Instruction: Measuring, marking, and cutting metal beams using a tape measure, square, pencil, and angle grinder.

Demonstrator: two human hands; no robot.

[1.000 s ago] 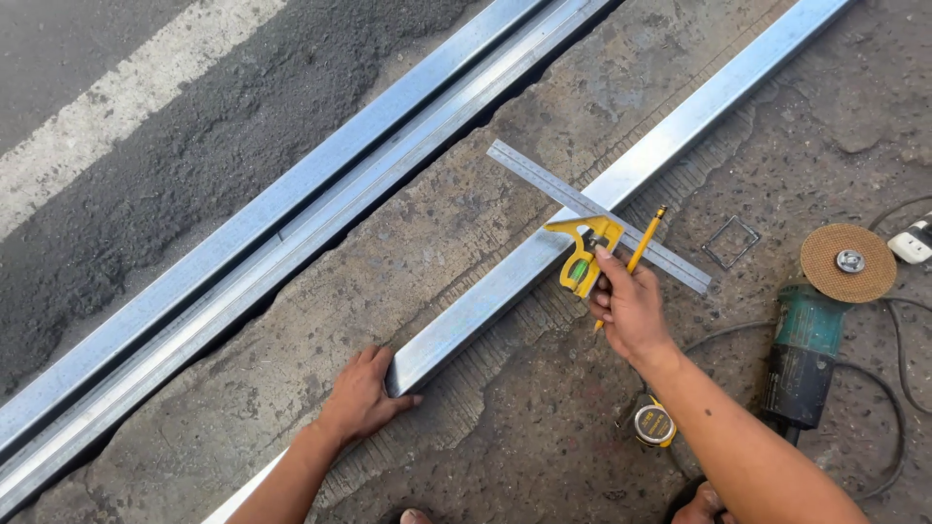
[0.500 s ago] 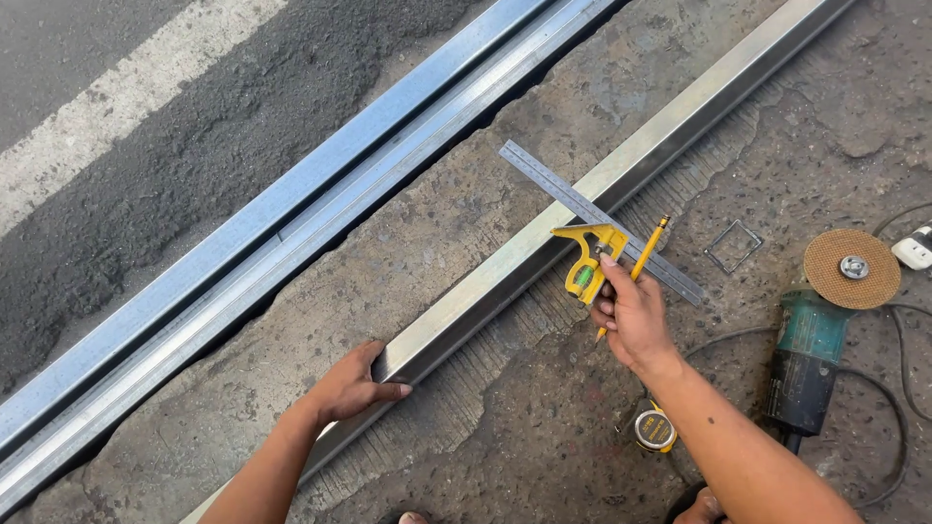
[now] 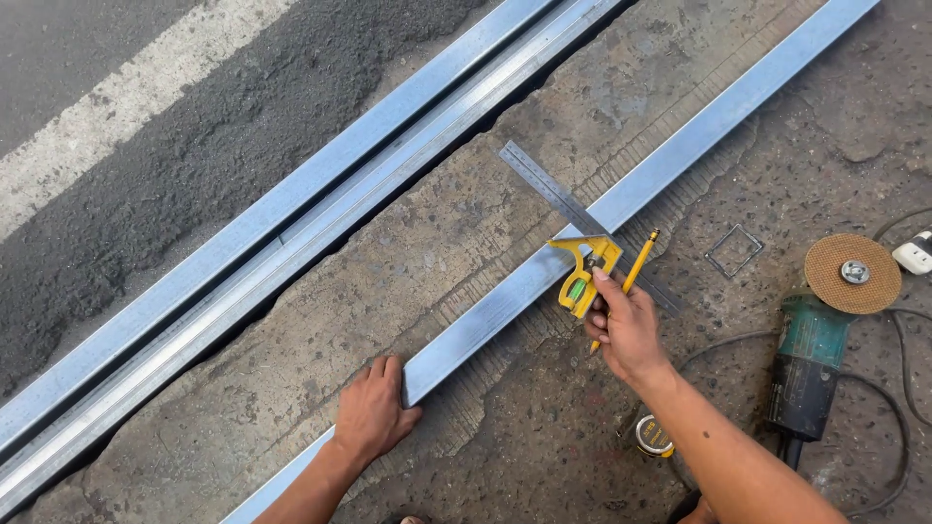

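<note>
Here, right hand: fingers clenched on a yellow pencil and pressing the yellow head of a combination square, whose steel blade crosses the tube. Left hand: fingers released, flat on the grey metal tube near its lower stretch. Tube lies diagonally on the concrete ground. Further out: angle grinder, tape measure, small wire square, two more metal rails.
</note>
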